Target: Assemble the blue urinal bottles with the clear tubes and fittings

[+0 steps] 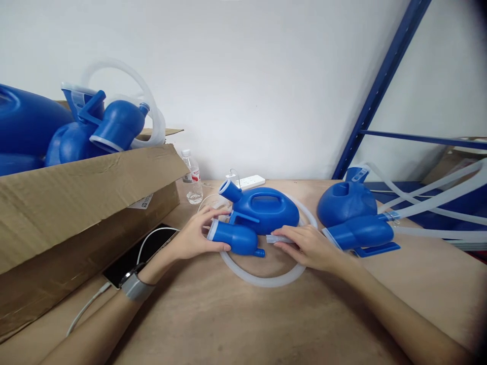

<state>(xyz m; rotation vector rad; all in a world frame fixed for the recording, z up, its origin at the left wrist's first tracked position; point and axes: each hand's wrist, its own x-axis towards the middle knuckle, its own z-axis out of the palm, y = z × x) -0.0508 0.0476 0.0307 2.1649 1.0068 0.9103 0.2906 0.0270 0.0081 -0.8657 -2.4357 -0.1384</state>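
Observation:
A blue plastic jug (266, 208) with a handle and spout lies on the wooden table (243, 314). In front of it lies a blue funnel piece (238, 238), and my left hand (196, 235) is wrapped around its wide end. My right hand (304, 246) pinches the free end of a translucent white hose (266, 279) close to the funnel's narrow nozzle. The hose curls in a loop around the jug. A grey band is on my left wrist.
A large cardboard box (76, 213) at left holds several blue jugs and hoses. A phone (140, 253) with a white cable lies by it. A water bottle (192, 177) and power strip (249, 181) stand behind. Another blue jug set (353, 218) and a blue rack (380, 86) are right.

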